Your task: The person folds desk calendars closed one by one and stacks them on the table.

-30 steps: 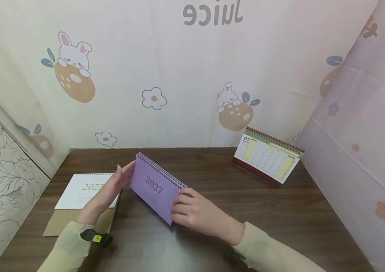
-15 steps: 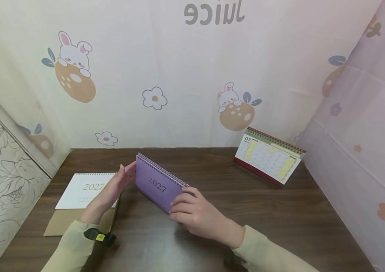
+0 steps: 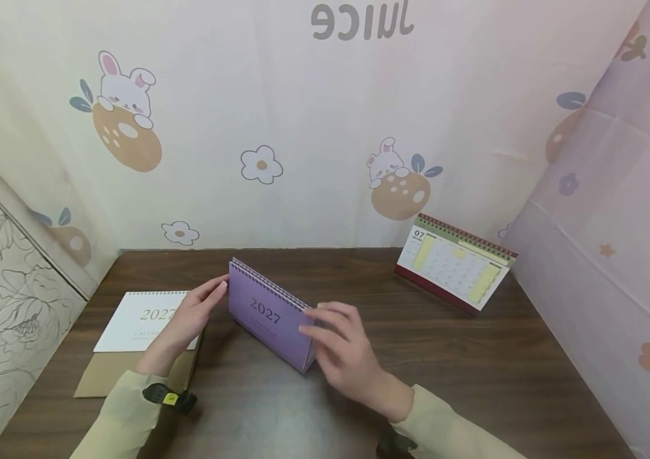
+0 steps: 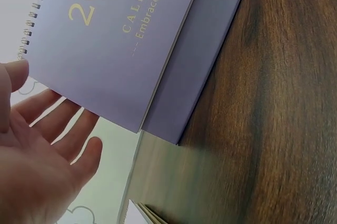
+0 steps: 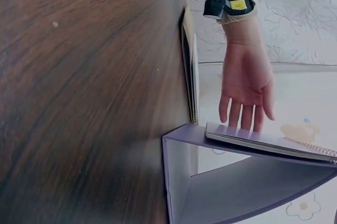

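Note:
A purple desk calendar marked 2027 stands tented at an angle in mid-table. Its open triangular base shows in the right wrist view. My left hand is at the calendar's left end, fingers extended. In the left wrist view those fingers lie partly behind the cover's edge. My right hand is at the right end, with loosely extended fingertips by the upper corner; whether they touch it is unclear. The right wrist view does not show the right hand.
A white 2027 calendar with a tan base lies at the left, partly behind my left forearm. Another desk calendar, showing month 07, stands at the back right. A printed curtain hangs behind the table.
The purple calendar's lower right corner has settled onto the table and its base has spread. My right hand has loosened its grip and lifted slightly. The left hand stays at the left end.

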{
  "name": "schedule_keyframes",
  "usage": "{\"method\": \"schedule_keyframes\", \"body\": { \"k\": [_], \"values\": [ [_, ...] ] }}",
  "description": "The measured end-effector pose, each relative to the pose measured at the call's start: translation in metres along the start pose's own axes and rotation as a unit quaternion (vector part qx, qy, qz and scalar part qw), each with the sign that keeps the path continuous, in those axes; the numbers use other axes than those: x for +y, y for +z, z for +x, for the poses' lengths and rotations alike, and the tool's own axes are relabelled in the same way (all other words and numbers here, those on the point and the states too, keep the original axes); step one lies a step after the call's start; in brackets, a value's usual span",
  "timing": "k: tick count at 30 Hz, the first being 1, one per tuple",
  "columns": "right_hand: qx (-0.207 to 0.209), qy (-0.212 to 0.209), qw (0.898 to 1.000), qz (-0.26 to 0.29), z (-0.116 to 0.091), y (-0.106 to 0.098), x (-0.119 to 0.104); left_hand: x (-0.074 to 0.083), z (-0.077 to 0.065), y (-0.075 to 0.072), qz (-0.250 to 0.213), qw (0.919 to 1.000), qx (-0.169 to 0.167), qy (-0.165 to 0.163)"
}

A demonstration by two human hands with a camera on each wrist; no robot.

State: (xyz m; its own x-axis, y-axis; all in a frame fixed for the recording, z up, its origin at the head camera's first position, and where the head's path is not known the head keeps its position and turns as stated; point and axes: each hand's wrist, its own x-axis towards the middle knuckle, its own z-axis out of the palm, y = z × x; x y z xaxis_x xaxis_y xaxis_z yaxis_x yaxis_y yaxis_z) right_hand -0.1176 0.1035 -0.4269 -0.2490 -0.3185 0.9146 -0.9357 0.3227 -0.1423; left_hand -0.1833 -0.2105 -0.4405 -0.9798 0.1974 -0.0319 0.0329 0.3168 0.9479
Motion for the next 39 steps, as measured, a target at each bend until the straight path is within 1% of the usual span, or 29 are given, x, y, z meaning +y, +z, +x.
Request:
{"method": "schedule_keyframes", "body": {
  "k": [2,3,5,7,9,13,16,19,22,24,26,28,31,34,35,39],
  "values": [
    [0.009,0.062,0.998,0.006,-0.002,-0.001,0.0,-0.001,0.001,0.0,0.014,0.9998,0.014,0.003],
    [0.01,0.095,0.995,0.012,-0.003,-0.002,0.0,-0.001,0.001,0.0,0.02,0.9996,0.021,0.003],
    [0.004,0.156,0.987,0.029,-0.005,-0.003,0.001,-0.002,0.002,0.001,0.032,0.9988,0.035,0.004],
    [-0.005,0.207,0.977,0.048,-0.007,-0.004,0.001,-0.002,0.002,0.001,0.039,0.998,0.049,0.005],
    [-0.017,0.246,0.967,0.064,-0.009,-0.005,0.003,-0.001,0.002,0.002,0.046,0.9971,0.061,0.008],
    [-0.043,0.298,0.951,0.076,-0.014,-0.005,0.006,-0.001,0.003,0.004,0.06,0.9948,0.082,0.012],
    [-0.066,0.321,0.942,0.072,-0.017,-0.004,0.008,-0.002,0.005,0.005,0.064,0.9935,0.093,0.017],
    [-0.093,0.346,0.93,0.077,-0.019,-0.003,0.009,-0.002,0.006,0.006,0.062,0.9929,0.098,0.023],
    [-0.123,0.372,0.916,0.083,-0.021,-0.002,0.01,-0.003,0.008,0.006,0.055,0.993,0.101,0.026],
    [-0.138,0.382,0.91,0.088,-0.023,-0.001,0.011,-0.004,0.009,0.007,0.053,0.9929,0.102,0.03],
    [-0.145,0.381,0.908,0.092,-0.023,0.0,0.012,-0.004,0.01,0.006,0.053,0.9928,0.102,0.034],
    [-0.145,0.374,0.911,0.099,-0.024,0.002,0.013,-0.003,0.01,0.006,0.053,0.9927,0.103,0.034],
    [-0.14,0.359,0.917,0.103,-0.025,0.003,0.016,-0.002,0.01,0.004,0.039,0.9932,0.105,0.029],
    [-0.139,0.355,0.919,0.099,-0.026,0.004,0.019,-0.001,0.011,0.002,0.02,0.9937,0.109,0.02],
    [-0.139,0.356,0.919,0.099,-0.027,0.004,0.02,-0.002,0.011,0.001,0.014,0.9937,0.11,0.018],
    [-0.147,0.371,0.909,0.119,-0.029,0.001,0.026,-0.004,0.012,0.001,0.007,0.9932,0.115,0.014]
  ]
}}
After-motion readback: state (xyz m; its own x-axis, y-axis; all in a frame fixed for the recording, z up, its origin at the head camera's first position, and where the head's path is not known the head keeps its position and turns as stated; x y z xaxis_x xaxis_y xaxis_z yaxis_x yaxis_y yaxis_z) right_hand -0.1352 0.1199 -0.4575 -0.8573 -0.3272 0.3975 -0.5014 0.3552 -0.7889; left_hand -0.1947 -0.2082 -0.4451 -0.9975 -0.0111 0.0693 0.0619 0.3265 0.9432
